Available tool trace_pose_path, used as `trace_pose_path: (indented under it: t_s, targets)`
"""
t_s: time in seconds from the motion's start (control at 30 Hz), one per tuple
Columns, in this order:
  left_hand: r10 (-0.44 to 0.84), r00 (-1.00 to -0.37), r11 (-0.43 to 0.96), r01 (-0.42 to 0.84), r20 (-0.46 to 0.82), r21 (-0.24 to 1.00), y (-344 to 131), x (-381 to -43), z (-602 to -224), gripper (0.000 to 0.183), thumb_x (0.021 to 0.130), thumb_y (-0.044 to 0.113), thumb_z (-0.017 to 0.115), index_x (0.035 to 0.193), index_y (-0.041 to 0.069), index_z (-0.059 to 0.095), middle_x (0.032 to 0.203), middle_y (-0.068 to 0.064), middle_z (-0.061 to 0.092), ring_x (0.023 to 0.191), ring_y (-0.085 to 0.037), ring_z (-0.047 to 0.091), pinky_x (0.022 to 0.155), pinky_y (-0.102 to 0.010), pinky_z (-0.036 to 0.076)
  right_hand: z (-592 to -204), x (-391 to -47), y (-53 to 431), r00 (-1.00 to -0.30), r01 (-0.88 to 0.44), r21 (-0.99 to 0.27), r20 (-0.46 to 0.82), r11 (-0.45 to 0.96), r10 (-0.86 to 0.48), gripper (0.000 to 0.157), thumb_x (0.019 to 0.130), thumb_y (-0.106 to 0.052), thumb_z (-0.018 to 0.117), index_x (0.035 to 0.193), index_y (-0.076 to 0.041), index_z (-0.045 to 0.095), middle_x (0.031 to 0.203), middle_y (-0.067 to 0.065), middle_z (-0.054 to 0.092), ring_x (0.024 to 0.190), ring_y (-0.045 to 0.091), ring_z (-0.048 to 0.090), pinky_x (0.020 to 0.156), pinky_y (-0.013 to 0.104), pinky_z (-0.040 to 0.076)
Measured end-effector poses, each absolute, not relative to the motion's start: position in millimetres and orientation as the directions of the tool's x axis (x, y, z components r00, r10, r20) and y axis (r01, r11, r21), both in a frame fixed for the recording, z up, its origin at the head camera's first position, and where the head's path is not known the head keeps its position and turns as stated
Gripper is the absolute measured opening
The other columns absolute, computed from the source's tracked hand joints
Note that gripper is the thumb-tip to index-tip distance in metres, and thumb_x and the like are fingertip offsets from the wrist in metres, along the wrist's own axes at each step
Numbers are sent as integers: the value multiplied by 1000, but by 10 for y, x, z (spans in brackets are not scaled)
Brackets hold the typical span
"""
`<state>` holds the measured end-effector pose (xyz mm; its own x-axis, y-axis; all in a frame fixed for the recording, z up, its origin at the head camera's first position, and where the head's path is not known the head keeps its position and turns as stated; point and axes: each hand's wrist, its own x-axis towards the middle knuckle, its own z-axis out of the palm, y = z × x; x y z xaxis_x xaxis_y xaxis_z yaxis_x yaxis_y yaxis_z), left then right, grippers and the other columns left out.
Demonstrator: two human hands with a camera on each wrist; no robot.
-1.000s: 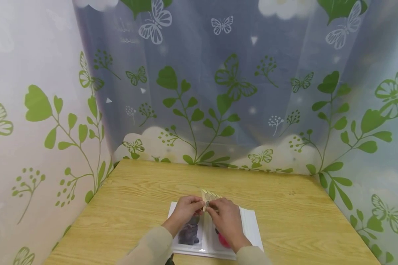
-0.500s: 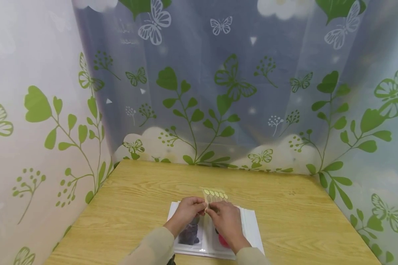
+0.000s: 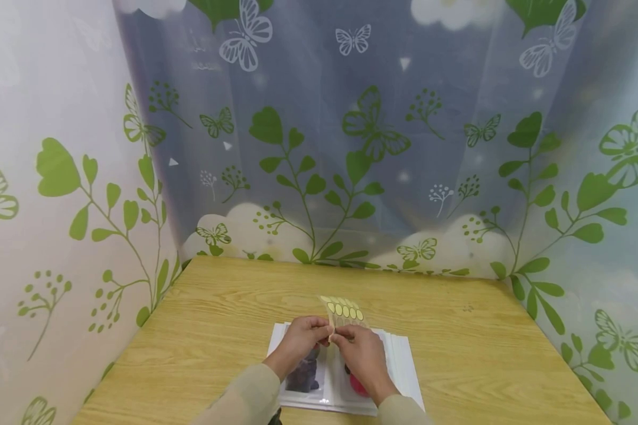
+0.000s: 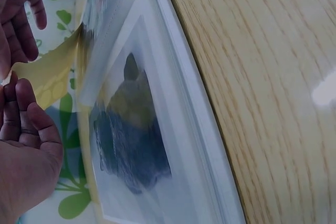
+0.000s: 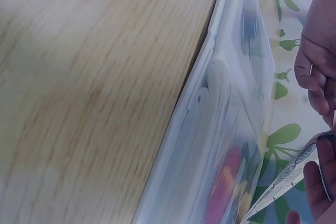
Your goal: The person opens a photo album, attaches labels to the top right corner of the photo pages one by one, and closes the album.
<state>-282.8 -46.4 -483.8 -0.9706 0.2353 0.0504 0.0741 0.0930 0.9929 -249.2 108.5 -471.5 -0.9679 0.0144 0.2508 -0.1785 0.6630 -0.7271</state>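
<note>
A thin yellowish sheet printed with rows of round stickers (image 3: 345, 310) is held up over an open album. My left hand (image 3: 299, 342) pinches the sheet's left edge between thumb and fingers. Close beside it, my right hand (image 3: 363, 355) pinches the same edge, fingertips nearly meeting the left ones. In the left wrist view the sheet (image 4: 50, 74) curves away from the fingers. Below lies the white album (image 3: 404, 360) with clear sleeves. Its left page has a picture of a dark grey figure (image 3: 302, 376); the right page has a pink picture (image 3: 358, 387), partly hidden by my right hand.
The album rests on a wood-grain table (image 3: 234, 307) near its front edge. A curtain (image 3: 319, 147) with green leaves and butterflies hangs behind the table and along both sides. A small dark object (image 3: 274, 417) shows beside the left sleeve.
The sheet has tilted so that more of its round stickers show above my right hand. The right fingers have shifted slightly on its edge. The album has stayed in place.
</note>
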Motion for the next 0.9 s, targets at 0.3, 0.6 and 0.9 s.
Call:
trace_pose_path:
  t_s: [0.3, 0.6, 0.9]
  targets:
    - [237, -970, 107, 81, 53, 991, -460, -2765, -4781, 18, 96, 10, 63, 98, -8, 69, 76, -1, 67, 69, -10, 60, 61, -29, 48, -4721, -2489, 1115, -971, -194, -760, 240, 621, -9, 23, 89, -30, 74, 98, -10, 78, 87, 0, 74, 81, 15, 67, 67, 34, 55]
    - [247, -967, 107, 90, 61, 990, -457, -2799, -4843, 18, 95, 11, 65, 98, -7, 70, 74, 2, 63, 69, -11, 60, 59, -27, 47, -4737, -2498, 1086, -972, -172, -784, 235, 596, 28, 16, 89, -24, 73, 93, -9, 78, 80, -2, 73, 73, 11, 63, 62, 32, 52]
    - [214, -976, 106, 70, 46, 992, -446, -2801, -4834, 17, 95, 10, 65, 98, -6, 70, 73, 1, 64, 68, -10, 58, 59, -26, 47, -4749, -2504, 1083, -978, -89, -803, 182, 589, 101, 14, 88, -23, 71, 89, -12, 79, 72, -5, 68, 66, 10, 57, 58, 30, 49]
